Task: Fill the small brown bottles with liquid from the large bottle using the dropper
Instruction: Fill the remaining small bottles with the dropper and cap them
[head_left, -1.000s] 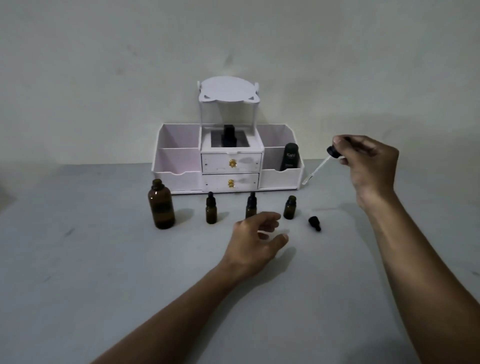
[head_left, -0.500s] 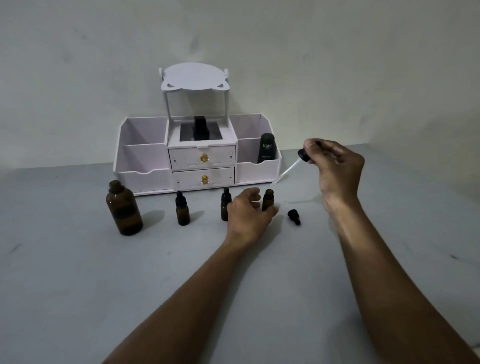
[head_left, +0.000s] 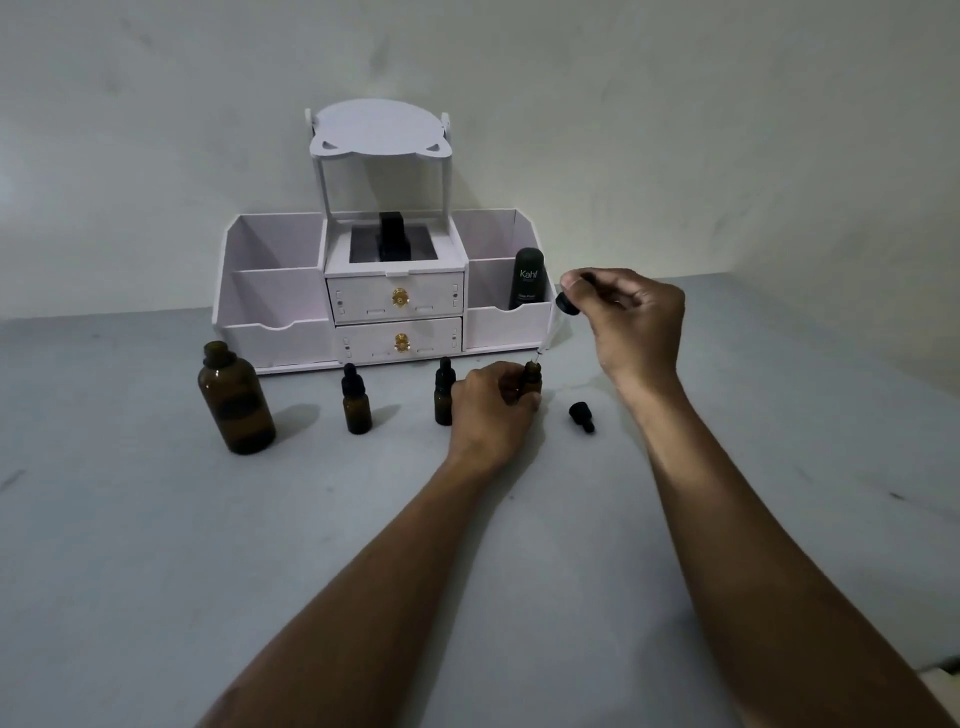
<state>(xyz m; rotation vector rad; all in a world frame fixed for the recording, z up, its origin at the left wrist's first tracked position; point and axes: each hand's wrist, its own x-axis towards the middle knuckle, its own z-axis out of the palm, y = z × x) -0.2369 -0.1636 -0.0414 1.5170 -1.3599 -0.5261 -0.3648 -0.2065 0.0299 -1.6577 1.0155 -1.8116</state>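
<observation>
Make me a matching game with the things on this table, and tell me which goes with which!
Things:
1. large brown bottle
2. dropper
3. loose black cap
4. black tube

Where or how:
A. lying on the table
B. standing open, far left
C. held in the right hand
D. inside the white organiser

Pairs: 1-B, 2-C, 3-A, 4-D

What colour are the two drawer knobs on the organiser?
Gold, on both drawer knobs, clearest in the head view.
</observation>
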